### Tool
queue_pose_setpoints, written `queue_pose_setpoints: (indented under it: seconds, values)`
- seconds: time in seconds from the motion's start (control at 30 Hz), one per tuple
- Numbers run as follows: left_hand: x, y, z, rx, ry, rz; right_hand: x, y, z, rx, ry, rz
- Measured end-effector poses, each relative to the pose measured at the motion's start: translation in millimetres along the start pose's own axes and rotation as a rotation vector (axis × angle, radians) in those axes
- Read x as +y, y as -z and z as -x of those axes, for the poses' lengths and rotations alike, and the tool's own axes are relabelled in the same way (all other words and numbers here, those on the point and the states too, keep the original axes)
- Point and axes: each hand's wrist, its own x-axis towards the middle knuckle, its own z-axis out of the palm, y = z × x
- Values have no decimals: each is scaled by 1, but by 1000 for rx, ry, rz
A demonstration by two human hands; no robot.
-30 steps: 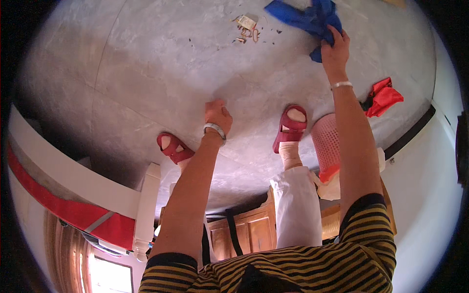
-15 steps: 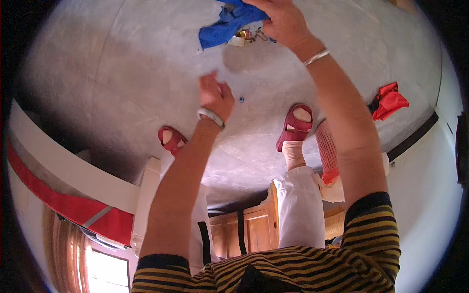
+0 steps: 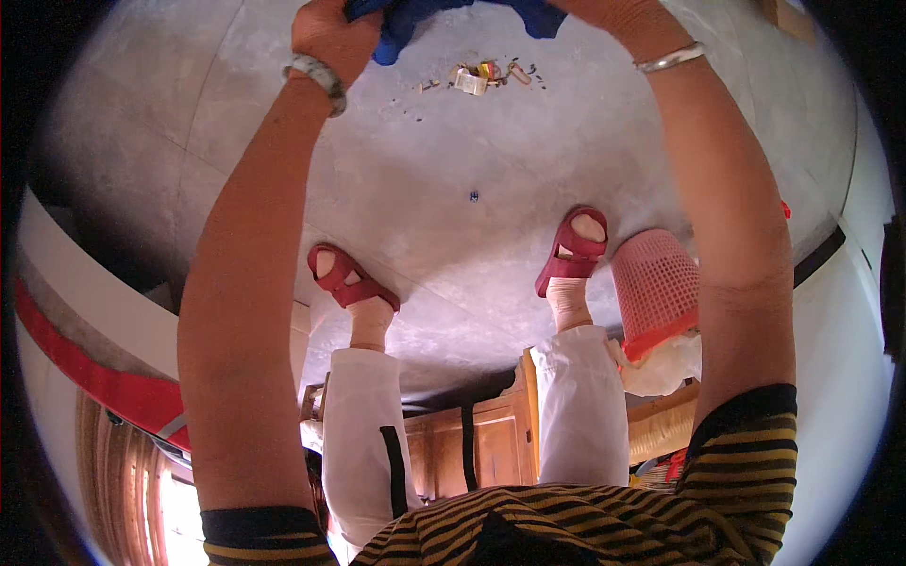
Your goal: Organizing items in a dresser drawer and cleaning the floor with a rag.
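Note:
A blue cloth (image 3: pixel 411 19) stretches between my two hands at the top edge of the view, partly cut off by it. My left hand (image 3: pixel 335 40), with a pale bangle at the wrist, is closed round the cloth's left end. At its right end is my right hand (image 3: pixel 618 14), wearing a silver bangle; its fingertips lie mostly beyond the frame, but the cloth hangs from them. On the grey floor below the cloth lies a small heap of litter (image 3: pixel 470 81): a whitish piece, yellow and red bits and scattered dark crumbs.
A tiny dark blue object (image 3: pixel 475 196) lies on the floor before my red sandals (image 3: pixel 578 247). Beside my right foot a pink mesh basket (image 3: pixel 656 278) lies tipped. Wooden furniture (image 3: pixel 495 439) stands behind my legs, and a white-edged piece of furniture (image 3: pixel 104 274) at left.
My left hand has risen forward and taken hold of the cloth. The cloth has lifted away from the litter, spreading out between both hands. My right hand has shifted right.

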Motion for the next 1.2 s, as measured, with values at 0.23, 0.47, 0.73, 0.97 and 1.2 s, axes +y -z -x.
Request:
queue_pose_setpoints:
  seconds: [0.23, 0.47, 0.73, 0.97, 1.2]
  values:
    - [-9, 31, -5, -5, 12, -13, 29, 21, 9, 186, -451, -484]
    - [-34, 36, -2, 167, 120, -239, 82, 38, 16, 391, -469, -208]
    - [-72, 46, 17, 344, 284, -440, 109, 5, 82, 409, -495, 485]
    - [-71, 31, 38, 11, 422, -542, 28, -56, 184, -10, -431, 674]
    - [-93, 24, 41, -59, 407, -578, 27, -57, 188, -78, -405, 679]
